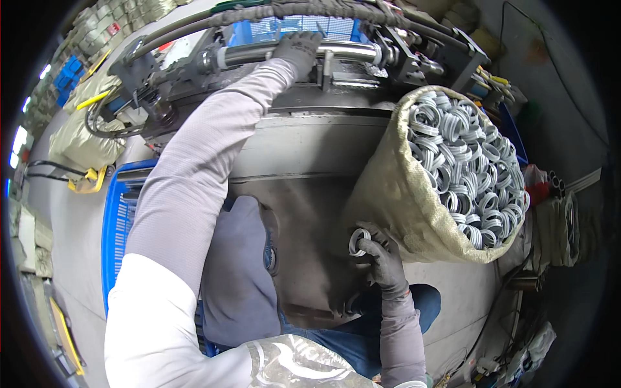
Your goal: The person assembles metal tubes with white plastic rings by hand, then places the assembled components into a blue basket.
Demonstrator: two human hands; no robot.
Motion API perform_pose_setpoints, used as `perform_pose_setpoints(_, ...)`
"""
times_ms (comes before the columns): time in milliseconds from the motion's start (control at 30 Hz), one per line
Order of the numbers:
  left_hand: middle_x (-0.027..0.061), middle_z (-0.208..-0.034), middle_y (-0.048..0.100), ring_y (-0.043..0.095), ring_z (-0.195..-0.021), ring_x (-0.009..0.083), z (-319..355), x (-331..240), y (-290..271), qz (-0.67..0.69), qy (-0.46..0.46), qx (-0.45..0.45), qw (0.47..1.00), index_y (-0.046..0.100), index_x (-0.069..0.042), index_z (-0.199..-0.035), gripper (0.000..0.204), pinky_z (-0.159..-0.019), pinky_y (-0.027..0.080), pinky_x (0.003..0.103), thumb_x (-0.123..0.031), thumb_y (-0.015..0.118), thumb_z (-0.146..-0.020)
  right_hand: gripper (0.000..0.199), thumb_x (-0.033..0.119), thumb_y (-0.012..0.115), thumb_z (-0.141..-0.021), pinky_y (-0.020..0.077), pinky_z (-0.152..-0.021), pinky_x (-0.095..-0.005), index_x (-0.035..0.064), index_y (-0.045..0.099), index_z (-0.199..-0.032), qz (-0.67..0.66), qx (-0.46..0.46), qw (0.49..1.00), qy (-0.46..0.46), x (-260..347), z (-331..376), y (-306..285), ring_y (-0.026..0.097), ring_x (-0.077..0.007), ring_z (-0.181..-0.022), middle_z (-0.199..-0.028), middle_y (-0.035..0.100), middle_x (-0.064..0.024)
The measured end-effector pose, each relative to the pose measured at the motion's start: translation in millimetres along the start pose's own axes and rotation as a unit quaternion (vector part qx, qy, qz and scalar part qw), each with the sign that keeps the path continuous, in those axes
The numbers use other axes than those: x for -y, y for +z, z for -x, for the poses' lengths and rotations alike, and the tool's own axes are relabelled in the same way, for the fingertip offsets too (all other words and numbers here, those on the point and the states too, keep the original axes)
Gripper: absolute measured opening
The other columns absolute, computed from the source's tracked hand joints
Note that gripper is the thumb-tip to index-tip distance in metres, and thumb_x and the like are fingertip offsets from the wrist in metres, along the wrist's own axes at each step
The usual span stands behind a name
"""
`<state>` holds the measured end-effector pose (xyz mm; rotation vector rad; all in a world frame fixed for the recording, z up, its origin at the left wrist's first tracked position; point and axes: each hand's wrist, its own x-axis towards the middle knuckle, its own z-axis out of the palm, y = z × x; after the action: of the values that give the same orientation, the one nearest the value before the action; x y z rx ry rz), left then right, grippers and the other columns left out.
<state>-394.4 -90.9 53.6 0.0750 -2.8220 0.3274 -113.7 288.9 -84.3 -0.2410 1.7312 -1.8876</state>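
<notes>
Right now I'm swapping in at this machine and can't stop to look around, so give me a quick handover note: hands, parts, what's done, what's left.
Left hand: gloved, stretched forward, resting on the shiny steel bar at the top of the machine.
Right hand: gloved, low beside the machine, grip shut on one grey ring.
Parts: the sack at the right leans open and is heaped with the same rings. Blue crate sits at the left.
Done: one ring is out of the sack and in hand.
Left: that ring is not yet on the machine; the sack is still nearly full.
</notes>
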Motion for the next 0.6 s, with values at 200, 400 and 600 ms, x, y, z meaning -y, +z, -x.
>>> perform_pose_setpoints(200,0.0173,-0.138,0.065,0.061,-0.128,0.0371,148,-10,21,0.135,0.199,-0.288,0.927,0.059,-0.004,-0.142,0.055,-0.109,0.050,0.050,-0.009,0.061,-0.087,0.042,0.014,0.065,-0.098,0.0560,-0.089,-0.0354,-0.0026,0.060,-0.136,0.072,-0.054,0.995,-0.038,-20,3,-13,0.067,-0.0201,-0.097,-0.107,0.070,-0.0106)
perform_pose_setpoints(400,0.0178,-0.126,0.069,0.063,-0.117,0.0388,412,166,115,0.170,-0.087,-0.081,0.978,0.066,-0.008,-0.132,0.041,-0.102,0.051,0.050,-0.023,0.063,-0.094,0.039,0.035,0.065,-0.106,0.0605,-0.090,-0.0388,0.0001,0.067,-0.124,-0.084,-0.042,0.995,-0.013,6,9,5,0.071,-0.0226,-0.099,-0.112,0.068,-0.0107)
perform_pose_setpoints(600,0.0124,-0.122,0.068,0.064,-0.117,0.0318,650,205,178,0.056,-0.035,0.203,0.977,0.065,-0.009,-0.131,0.038,-0.100,0.050,0.048,-0.020,0.061,-0.095,0.051,0.027,0.067,-0.101,0.0518,-0.111,-0.0452,-0.0010,0.056,-0.143,0.010,-0.037,0.999,-0.037,-17,-3,-11,0.065,-0.0288,-0.123,-0.134,0.064,-0.0130)
